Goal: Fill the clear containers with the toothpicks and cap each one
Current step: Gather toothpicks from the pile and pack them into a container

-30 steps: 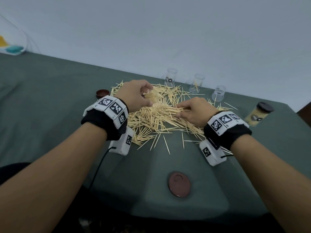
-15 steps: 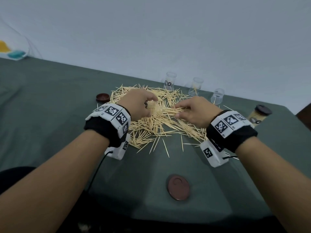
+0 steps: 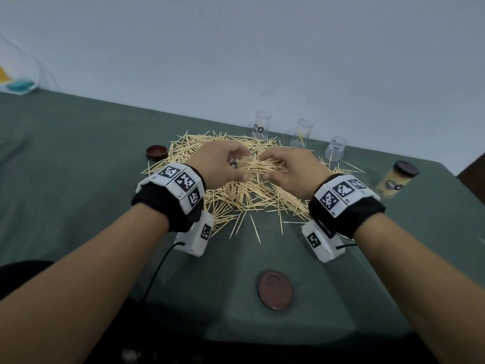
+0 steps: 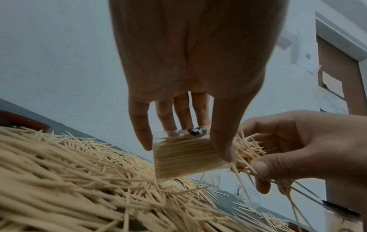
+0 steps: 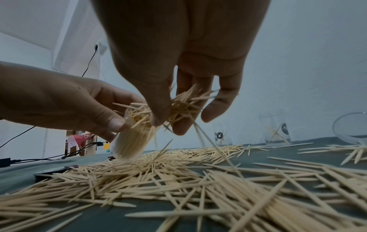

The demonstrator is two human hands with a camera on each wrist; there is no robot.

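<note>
Filling a clear cylindrical container point(image 4: 184, 157) over the toothpick pile point(image 3: 236, 195)
Left hand point(image 3: 220, 164) grips the tilted container; right hand point(image 3: 294, 172) pinches a bundle of thin wooden toothpicks point(image 5: 182, 105) at its mouth.

Toothpick pile point(image 3: 244, 190) covers mid surface point(image 3: 78, 166). Far edge blocked by three open clear containers point(image 3: 301, 134); capped jar point(image 3: 395, 181) far right. Brown lid point(image 3: 275, 288) near centre, another lid point(image 3: 157, 151) left of pile. Bare cloth left and near.

Dim, flat, bluish light; soft shadows; wide-angle bending at edges; blurred near foreground in wrist views.
</note>
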